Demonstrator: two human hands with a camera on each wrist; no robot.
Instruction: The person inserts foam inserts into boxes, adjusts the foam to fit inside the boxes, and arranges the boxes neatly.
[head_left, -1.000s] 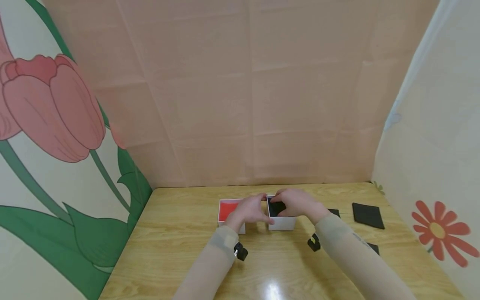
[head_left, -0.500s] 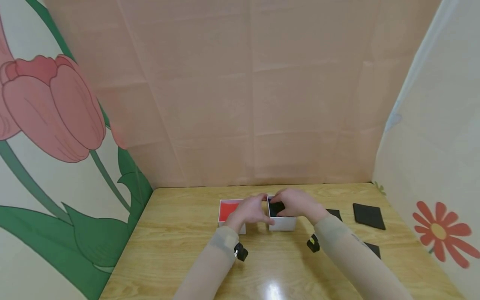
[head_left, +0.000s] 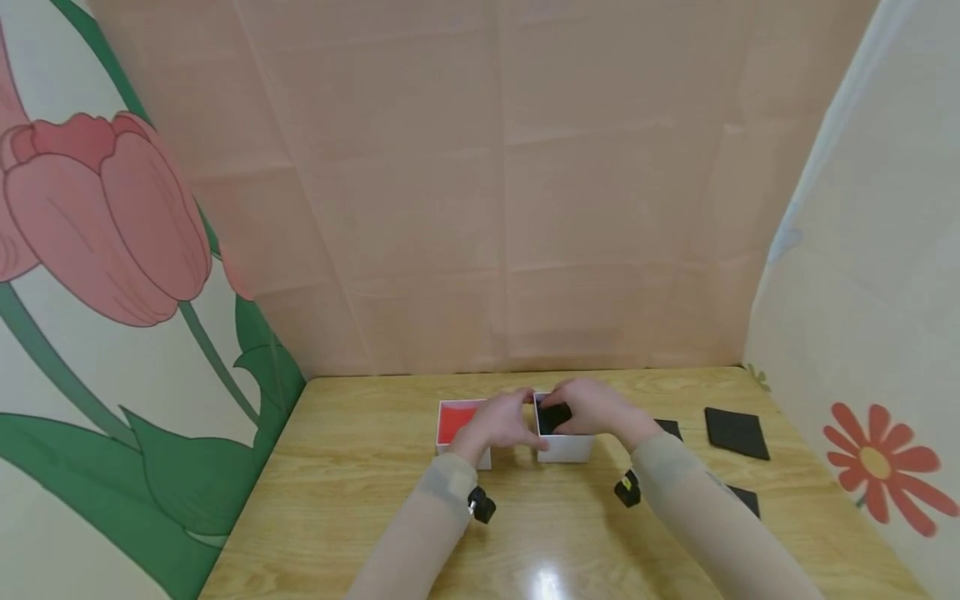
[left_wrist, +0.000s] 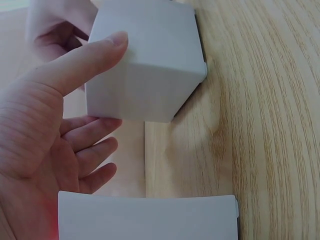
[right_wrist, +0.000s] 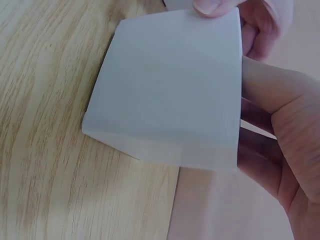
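A small white box [head_left: 564, 450] stands on the table with its top uncovered and black showing inside. My left hand [head_left: 504, 421] grips its left side; in the left wrist view the thumb presses the front wall, while the lower fingers hang free. From the right, my right hand [head_left: 600, 406] reaches over the rim, its fingers down inside the box [right_wrist: 170, 90]. The box wall hides those fingertips, so whether they pinch the black thing [head_left: 553, 417] cannot be seen. A second white box [head_left: 486, 460], red inside, stands to the left under my left wrist.
Flat black squares lie on the right of the wooden table [head_left: 360, 500]: one square [head_left: 737, 432] farther out, another [head_left: 669, 427] and a third [head_left: 746, 501] partly behind my right forearm. A pinkish sheet [head_left: 495, 208] hangs behind the table's back edge.
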